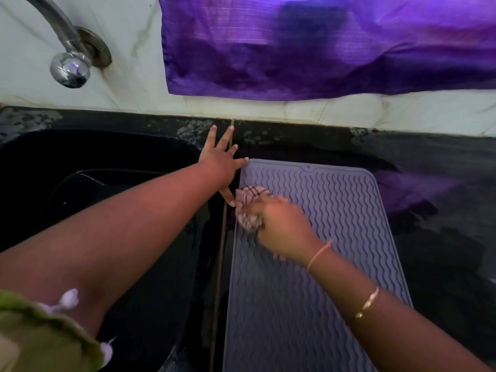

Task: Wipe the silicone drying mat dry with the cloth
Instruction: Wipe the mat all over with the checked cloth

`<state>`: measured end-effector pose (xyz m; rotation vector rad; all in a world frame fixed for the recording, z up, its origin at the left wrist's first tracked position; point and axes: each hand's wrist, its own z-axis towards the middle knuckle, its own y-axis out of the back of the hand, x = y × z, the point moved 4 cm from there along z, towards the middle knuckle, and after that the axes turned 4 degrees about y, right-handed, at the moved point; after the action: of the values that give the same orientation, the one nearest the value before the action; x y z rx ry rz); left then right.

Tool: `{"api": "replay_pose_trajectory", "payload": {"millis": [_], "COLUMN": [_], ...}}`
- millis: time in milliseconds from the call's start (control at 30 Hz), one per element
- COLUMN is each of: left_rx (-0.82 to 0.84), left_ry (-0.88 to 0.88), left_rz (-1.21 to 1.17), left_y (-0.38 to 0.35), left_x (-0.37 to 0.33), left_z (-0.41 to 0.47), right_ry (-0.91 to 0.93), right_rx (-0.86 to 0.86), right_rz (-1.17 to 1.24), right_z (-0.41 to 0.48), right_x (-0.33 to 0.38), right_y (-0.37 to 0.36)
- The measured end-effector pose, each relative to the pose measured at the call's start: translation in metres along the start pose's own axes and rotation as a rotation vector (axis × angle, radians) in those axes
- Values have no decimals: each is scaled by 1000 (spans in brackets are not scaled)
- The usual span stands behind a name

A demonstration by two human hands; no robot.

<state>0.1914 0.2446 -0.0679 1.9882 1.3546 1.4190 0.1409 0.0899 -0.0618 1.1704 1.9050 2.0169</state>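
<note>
Wiping underway: right hand (281,228) clutches bunched checked cloth (248,208) at silicone drying mat (335,210) 10 o'clock corner; left hand (221,163) splayed wide, empty, bracing counter (442,237) edge. Next, likely: sweep cloth toward 6 o'clock.

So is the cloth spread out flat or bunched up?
Bunched up: the cloth is a crumpled wad in the right hand, pressed on the mat.

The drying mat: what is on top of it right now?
On the drying mat, a bunched checked cloth is pressed down near the far left corner by the right hand. The mat surface beneath them is covered, so wetness there cannot be judged.
</note>
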Motion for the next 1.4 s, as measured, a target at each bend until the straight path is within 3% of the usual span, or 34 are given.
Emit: {"api": "replay_pose_trajectory", "payload": {"millis": [133,200,300,500,767,867,967,1033,1133,1233,1400], "left_rx": [37,69,78,39,-17,-161,-398,-348,-156,-74,-40], "left_ry": [8,22,64,48,98,48,-176,-240,-193,-128,-102], "left_rz": [-74,-109,-127,-125,-4,-51,-312,-522,-717,-699,-563], "left_y": [0,-1,-3,-7,-5,-1,-8,-26,-51,-59,-49], "left_x": [-1,-3,-3,-4,-10,-13,-12,-7,-10,-13,-12], "left_z": [-1,-1,0,3,-5,-16,-28,-35,-36,-31,-31], "right_ry": [-132,-207,-186,-12,110,-11,-98,-123,-136,-151,-93], "right_rx": [-367,-333,-136,-89,15,-86,-333,-289,-60,-81,-32], "right_rz": [23,61,37,-169,-6,235,176,139,35,-140,66], "right_z": [40,62,72,22,-43,-35,-5,14,22,16,-14], "right_x": [-21,-29,-22,-7,18,10,-7,-13,-7,-1,2], "right_y": [44,43,14,-24,-26,3,29,26,-7,-25,-26]}}
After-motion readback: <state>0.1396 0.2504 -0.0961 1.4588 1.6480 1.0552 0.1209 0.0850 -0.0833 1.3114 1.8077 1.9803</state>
